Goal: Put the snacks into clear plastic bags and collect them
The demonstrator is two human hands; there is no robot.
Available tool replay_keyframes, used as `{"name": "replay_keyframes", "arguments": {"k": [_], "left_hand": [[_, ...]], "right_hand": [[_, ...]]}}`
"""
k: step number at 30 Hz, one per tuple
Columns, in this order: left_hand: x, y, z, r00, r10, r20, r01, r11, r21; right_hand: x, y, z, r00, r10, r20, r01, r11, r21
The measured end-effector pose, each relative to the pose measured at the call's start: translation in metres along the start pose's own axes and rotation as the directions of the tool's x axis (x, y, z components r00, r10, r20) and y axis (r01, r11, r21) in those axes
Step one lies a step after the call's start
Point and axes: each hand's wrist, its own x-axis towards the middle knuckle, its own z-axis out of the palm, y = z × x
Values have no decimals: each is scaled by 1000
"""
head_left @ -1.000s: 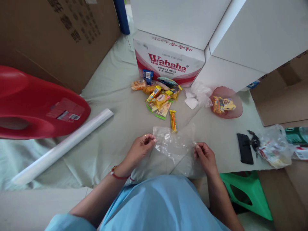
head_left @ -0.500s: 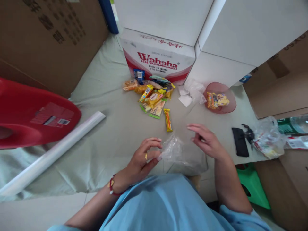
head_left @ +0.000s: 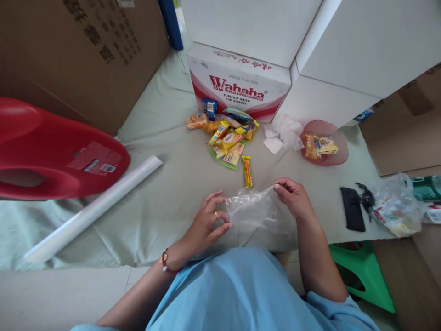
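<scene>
A clear plastic bag [head_left: 255, 214] stretches between my two hands near the table's front edge. My right hand [head_left: 292, 197] pinches the bag's upper right corner between thumb and fingers. At its left edge, my left hand [head_left: 208, 220] has thumb and index finger brought together, the other fingers curved against the plastic. Just beyond the bag lies a single yellow-wrapped snack bar [head_left: 247, 172], touched by neither hand. Farther back is a pile of packaged snacks [head_left: 229, 140] in yellow, green, orange and blue wrappers.
A white and red carton [head_left: 241, 87] stands behind the snacks. Right of it are crumpled clear plastic [head_left: 287, 131] and a pink bowl [head_left: 339, 154] holding snack packets. A phone [head_left: 352, 209] and keys [head_left: 365, 196] lie right. Leftward are a white roll [head_left: 99, 204] and red container [head_left: 69, 151].
My right hand has closed on the bag's upper right corner, and the bag is now spread wider. My left hand's fingers have shifted up along its left edge. The view has turned slightly left.
</scene>
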Motion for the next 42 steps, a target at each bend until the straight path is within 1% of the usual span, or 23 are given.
{"name": "replay_keyframes", "arguments": {"k": [2,4,7,9,11,13,14,18,20,23,25,27,29,30,32,34,35,36,38,39,40,41,42], "left_hand": [[2,5,-2,998,53,20,-53,998,34],[5,10,-4,994,112,-5,-112,993,35],[7,15,-5,988,147,-42,-150,985,-85],[7,18,-2,997,39,-61,-51,977,-205],[6,20,4,976,-193,-100,154,939,-307],[4,21,9,896,-420,-147,341,860,-381],[2,21,10,857,-493,-151,398,819,-414],[-13,15,3,780,-626,-26,512,661,-548],[-23,11,-6,735,-679,3,567,612,-552],[-40,7,-19,671,-736,-90,622,625,-471],[-51,6,-25,666,-735,-126,634,647,-424],[-61,7,-28,704,-704,-89,622,673,-401],[-66,10,-26,768,-640,-14,579,704,-411],[-68,12,-25,800,-600,22,552,721,-420],[-66,17,-21,851,-519,87,503,754,-422],[-58,22,-19,883,-451,134,463,785,-411],[-52,23,-18,890,-434,141,452,797,-400],[-46,23,-19,890,-436,130,451,806,-384],[-34,18,-21,867,-496,58,483,804,-346],[-28,13,-23,841,-541,7,513,793,-329],[-23,8,-24,810,-585,-41,545,776,-317],[-20,1,-26,782,-619,-79,571,761,-308],[-17,-6,-28,763,-638,-104,589,752,-297]], "right_hand": [[1,2,-4,998,50,-44,-47,996,72],[0,4,-9,995,58,-76,-50,994,101],[-4,5,-16,995,41,-93,-34,996,81],[-8,6,-19,995,39,-92,-32,997,73],[-10,8,-20,995,49,-86,-43,997,71],[-9,12,-18,996,53,-68,-51,998,44],[-7,14,-16,997,46,-56,-45,999,14],[9,25,6,997,-76,7,76,982,-173],[20,29,23,987,-144,66,156,954,-255],[31,30,44,965,-193,176,249,881,-403],[34,27,49,949,-146,278,279,800,-531],[33,19,48,917,-59,394,313,719,-621],[30,5,44,881,-36,472,371,672,-641],[28,-4,43,873,-78,482,407,662,-630],[26,-23,45,847,-233,478,501,652,-569],[27,-37,51,770,-337,542,602,665,-442],[29,-40,55,710,-331,621,630,693,-351],[31,-41,59,638,-285,716,623,737,-262],[38,-35,64,492,-136,860,519,839,-165],[43,-29,66,450,-72,890,456,875,-160],[47,-23,68,441,-26,897,401,900,-171],[52,-17,70,462,2,887,356,916,-187],[58,-11,73,505,12,863,319,926,-200]]}}
